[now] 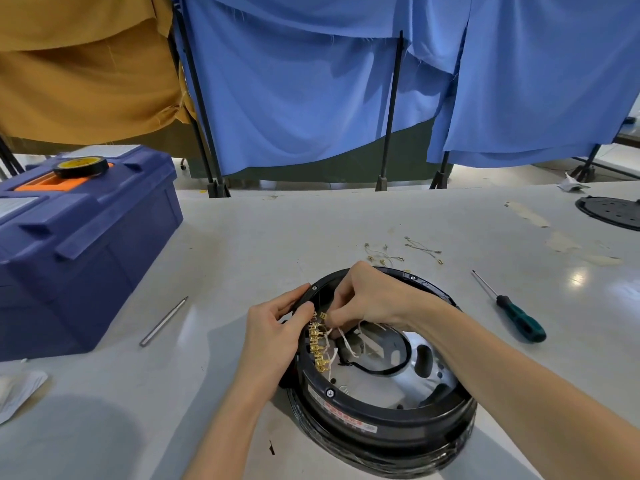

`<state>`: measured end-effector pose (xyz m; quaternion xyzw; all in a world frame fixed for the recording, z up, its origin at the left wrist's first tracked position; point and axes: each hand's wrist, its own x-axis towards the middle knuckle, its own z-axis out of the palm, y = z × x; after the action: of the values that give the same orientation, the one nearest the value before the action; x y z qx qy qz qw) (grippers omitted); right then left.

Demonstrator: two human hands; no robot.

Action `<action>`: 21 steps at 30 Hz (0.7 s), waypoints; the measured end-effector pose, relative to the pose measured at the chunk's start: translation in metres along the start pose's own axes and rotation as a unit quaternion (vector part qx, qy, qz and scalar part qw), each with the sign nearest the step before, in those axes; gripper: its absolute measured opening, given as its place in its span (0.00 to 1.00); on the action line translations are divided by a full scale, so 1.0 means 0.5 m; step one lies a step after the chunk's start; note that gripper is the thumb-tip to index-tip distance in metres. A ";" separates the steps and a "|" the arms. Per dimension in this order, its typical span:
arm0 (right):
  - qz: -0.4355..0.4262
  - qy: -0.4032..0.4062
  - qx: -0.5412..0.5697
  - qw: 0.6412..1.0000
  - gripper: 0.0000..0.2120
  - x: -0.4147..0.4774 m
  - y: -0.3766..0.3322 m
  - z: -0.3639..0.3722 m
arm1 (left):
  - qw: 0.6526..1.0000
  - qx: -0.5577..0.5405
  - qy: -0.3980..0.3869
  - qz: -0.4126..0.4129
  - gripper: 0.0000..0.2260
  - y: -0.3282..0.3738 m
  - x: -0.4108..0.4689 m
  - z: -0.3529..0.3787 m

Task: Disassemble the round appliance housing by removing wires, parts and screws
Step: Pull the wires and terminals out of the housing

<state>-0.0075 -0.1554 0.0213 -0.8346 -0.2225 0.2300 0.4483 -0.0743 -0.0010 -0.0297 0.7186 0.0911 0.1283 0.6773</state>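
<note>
Black round housing (381, 410) sits on table (242, 237), near edge. Left hand (273, 337) grips rim to steady it; right hand (367, 299) pinches white wire (346, 344) at brass terminal row (317, 344), prob. for pulling. Screwdriver (512, 310) idle to the right.

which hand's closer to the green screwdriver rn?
Right. The right hand pinches wires inside the housing, screwdriver on the table off to its right. The left hand grips the housing's left rim, farther away.
</note>
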 end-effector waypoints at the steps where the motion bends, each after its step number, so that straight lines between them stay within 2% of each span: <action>1: -0.002 -0.002 0.003 1.000 0.05 -0.002 -0.002 0.000 | 1.000 -0.001 0.000 0.000 0.12 0.000 -0.001 0.000; 4: -0.016 0.015 -0.027 0.999 0.08 -0.012 -0.004 -0.006 | 1.000 -0.001 -0.001 0.000 0.12 0.001 -0.002 0.001; 7: -0.069 0.054 -0.060 0.994 0.11 -0.029 -0.006 -0.006 | 1.000 0.004 -0.002 0.007 0.12 0.003 -0.002 0.001; 10: -0.101 0.049 -0.113 0.987 0.05 -0.042 -0.013 0.011 | 1.000 0.004 -0.003 0.010 0.13 0.004 -0.002 0.000; 12: -0.105 0.056 -0.158 0.980 0.02 -0.041 -0.018 0.029 | 1.000 0.001 -0.004 0.009 0.13 0.005 -0.003 0.000; 16: -0.085 0.059 -0.195 0.975 0.03 -0.028 -0.028 0.050 | 1.000 0.000 0.001 0.013 0.13 0.007 -0.005 0.002; 21: -0.073 0.054 -0.165 0.982 0.01 -0.026 -0.026 0.051 | 1.000 0.005 0.002 0.017 0.12 0.007 -0.004 0.001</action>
<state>-0.0350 -0.1399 0.0219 -0.8896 -0.2936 0.1115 0.3316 -0.0763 -0.0021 -0.0264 0.7231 0.0806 0.1408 0.6714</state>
